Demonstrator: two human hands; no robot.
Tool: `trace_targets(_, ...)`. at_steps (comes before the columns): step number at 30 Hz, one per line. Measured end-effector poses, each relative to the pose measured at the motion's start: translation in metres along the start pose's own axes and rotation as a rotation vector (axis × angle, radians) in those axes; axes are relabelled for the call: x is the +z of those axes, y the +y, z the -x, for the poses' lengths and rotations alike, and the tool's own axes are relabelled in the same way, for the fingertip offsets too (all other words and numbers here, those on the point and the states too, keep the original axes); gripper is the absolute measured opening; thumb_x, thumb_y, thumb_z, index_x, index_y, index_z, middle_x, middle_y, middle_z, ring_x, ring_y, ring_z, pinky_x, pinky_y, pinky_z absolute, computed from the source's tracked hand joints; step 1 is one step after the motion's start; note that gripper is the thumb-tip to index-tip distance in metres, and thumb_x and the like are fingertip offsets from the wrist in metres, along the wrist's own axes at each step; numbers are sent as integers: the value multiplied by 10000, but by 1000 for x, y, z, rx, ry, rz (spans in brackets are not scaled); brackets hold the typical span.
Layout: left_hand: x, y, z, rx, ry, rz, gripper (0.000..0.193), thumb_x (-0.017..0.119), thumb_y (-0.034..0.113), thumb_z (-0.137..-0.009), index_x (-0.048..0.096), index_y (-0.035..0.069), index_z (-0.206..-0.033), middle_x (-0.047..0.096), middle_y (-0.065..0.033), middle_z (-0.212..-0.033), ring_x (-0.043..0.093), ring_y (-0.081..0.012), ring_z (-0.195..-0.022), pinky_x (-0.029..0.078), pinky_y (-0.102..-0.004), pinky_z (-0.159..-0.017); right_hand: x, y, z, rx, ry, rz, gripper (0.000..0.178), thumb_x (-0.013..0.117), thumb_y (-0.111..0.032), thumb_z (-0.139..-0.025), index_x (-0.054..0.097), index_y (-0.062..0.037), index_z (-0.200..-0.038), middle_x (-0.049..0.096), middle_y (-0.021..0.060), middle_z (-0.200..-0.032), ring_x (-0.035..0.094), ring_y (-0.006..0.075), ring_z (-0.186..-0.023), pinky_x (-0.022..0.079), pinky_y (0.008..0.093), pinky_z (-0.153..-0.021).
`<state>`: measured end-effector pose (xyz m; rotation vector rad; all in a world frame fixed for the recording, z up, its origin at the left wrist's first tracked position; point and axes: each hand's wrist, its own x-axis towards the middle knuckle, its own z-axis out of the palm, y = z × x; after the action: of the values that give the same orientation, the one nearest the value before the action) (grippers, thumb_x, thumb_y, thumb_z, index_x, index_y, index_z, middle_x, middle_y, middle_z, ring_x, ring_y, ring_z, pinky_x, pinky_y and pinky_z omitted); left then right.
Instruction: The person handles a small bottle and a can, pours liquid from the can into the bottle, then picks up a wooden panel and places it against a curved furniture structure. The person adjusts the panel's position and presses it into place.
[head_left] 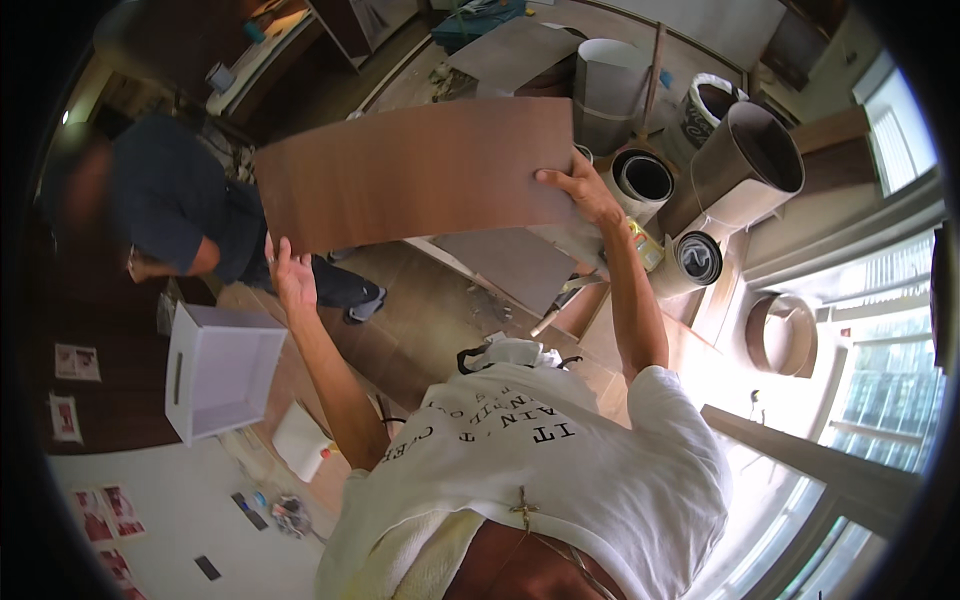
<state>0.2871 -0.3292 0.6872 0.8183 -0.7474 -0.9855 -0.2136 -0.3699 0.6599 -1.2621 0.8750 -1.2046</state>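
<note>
I hold a large thin brown wood-grain sheet up in front of me, tilted slightly. My left hand grips its lower left corner from below. My right hand pinches its right edge, thumb on the face of the sheet. Both arms reach out from my white printed T-shirt. The sheet hides the floor behind it.
A person in a dark blue shirt crouches at left, close to the sheet. A white open drawer box lies below them. Several rolled sheets and a bucket stand at upper right. Flat boards lie on the floor; windows at right.
</note>
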Motion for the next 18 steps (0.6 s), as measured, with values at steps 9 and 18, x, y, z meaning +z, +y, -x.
trace_targets(9, -87, -43, -8, -122, 154, 161, 493, 679, 75, -941, 522, 164, -1401, 567, -47, -1393, 507, -221, -1285, 417, -383, -1079, 43, -55, -17, -204, -161, 50, 764, 749, -154, -867, 370, 0, -1511, 520, 125, -1421, 483, 216, -1286, 383, 346, -1092)
trace_targets(18, -5, -20, 9, -56, 54, 45, 589, 698, 168, -940, 401, 147, -1448, 583, -86, -1316, 584, -228, -1167, 482, -437, -968, 7, 21, -26, 74, 173, -140, 623, 750, -216, -882, 496, 15, -1402, 590, 115, -1315, 540, 224, -1216, 405, 344, -1048)
